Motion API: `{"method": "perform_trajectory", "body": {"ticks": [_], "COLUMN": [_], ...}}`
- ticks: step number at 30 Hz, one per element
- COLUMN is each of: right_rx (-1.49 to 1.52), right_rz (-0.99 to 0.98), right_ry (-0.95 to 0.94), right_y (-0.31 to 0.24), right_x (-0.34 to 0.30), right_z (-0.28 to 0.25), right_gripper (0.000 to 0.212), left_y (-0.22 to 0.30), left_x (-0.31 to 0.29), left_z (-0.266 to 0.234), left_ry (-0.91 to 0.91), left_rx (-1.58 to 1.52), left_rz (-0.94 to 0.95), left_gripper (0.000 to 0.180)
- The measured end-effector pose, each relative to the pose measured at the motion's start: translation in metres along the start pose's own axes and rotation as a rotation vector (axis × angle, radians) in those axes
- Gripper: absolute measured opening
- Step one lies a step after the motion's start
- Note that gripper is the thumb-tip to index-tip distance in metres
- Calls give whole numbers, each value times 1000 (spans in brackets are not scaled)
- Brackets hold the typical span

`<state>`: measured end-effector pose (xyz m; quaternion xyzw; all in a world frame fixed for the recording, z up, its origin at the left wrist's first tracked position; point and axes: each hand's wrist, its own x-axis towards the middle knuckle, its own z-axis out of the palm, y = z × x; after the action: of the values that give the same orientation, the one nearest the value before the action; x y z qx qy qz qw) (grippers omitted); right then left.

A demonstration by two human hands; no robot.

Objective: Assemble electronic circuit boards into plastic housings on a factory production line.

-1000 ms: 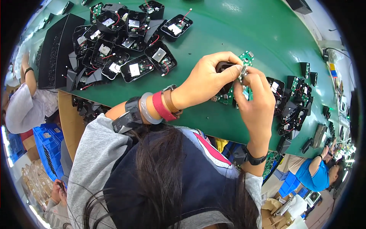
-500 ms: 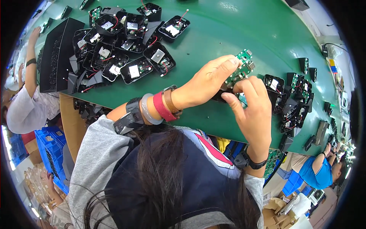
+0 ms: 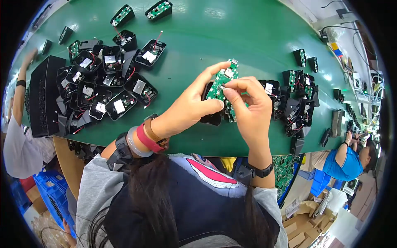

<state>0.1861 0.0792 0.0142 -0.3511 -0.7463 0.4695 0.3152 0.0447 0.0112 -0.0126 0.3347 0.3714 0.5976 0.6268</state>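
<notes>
A long green circuit board is held tilted over the table by my left hand, its thumb across the near part and its fingers along the far side. My right hand has thumb and index finger pinched together at the middle of the board's face. Whatever sits between those fingertips is too small and hidden to name. Directly beneath the board is a black plastic housing, partly covered by the board and my left hand.
Black housings with white-topped parts and red wires are piled on the left, beside a black box. Another pile stands on the right of the green table. Co-workers sit at both sides. Circuit boards lie below the near edge.
The board now shows more of its face. My right hand's fingertips have come from beside its lower end onto its middle. The whole view has shifted, with more of the far table showing.
</notes>
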Motion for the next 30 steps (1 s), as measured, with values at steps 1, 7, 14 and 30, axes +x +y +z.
{"method": "perform_trajectory", "body": {"ticks": [1,7,14,30], "right_rx": [-56,447,318,-203], "right_rz": [-51,176,-11,-132], "right_ry": [-3,-146,-175,39], "right_y": [-1,-16,-3,-9], "right_x": [2,-1,4,0], "right_z": [2,-11,-2,1], "right_gripper": [7,15,13,11], "left_y": [0,1,5,-4], "left_x": [-1,1,-2,-2], "left_z": [-1,-3,-1,1], "left_ry": [6,-16,-30,78], "left_rx": [8,179,113,366], "left_rz": [16,46,-65,247], "left_gripper": [63,48,62,64]}}
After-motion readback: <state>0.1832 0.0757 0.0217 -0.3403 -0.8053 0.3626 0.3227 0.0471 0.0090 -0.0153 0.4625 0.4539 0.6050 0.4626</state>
